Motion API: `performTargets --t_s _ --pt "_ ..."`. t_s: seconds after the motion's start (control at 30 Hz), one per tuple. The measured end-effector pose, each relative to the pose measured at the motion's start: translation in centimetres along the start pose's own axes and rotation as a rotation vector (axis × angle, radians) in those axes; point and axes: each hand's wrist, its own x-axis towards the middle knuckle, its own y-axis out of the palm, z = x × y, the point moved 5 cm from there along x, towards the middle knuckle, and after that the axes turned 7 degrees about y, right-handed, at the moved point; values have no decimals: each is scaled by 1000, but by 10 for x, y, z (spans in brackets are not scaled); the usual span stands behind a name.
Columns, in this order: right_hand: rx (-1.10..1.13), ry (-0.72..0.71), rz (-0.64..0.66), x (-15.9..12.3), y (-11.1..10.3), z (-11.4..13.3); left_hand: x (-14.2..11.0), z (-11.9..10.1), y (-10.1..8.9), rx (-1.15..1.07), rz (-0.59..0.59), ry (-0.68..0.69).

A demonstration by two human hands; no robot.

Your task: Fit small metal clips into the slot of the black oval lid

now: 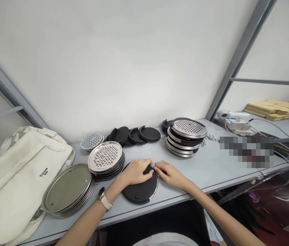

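left hand (pixel 137 172) atop black disc (pixel 136 191) | right hand (pixel 169 174) at disc's edge

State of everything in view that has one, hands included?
left hand: resting on black disc
right hand: fingertips at small metal piece, grip unclear
black disc: flat on table, partly covered
small metal piece: at disc's edge
olive plates: stacked
silver perforated discs: stacked
mixed right-hand stack: perforated disc on top
black wall-side pieces: overlapping
metal hooks: loose
watch: worn, left wrist
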Motion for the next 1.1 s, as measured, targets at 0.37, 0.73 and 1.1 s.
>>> performTargets --t_s 0.37,0.73,1.1 --pt "-38 -15 14 0 2 -2 0 3 1 -110 -16 -18" --pt "-54 -22 23 -1 3 -2 1 12 5 -291 -22 -45" --pt "-41 -16 10 0 3 -3 1 12 6 -317 -3 -55"
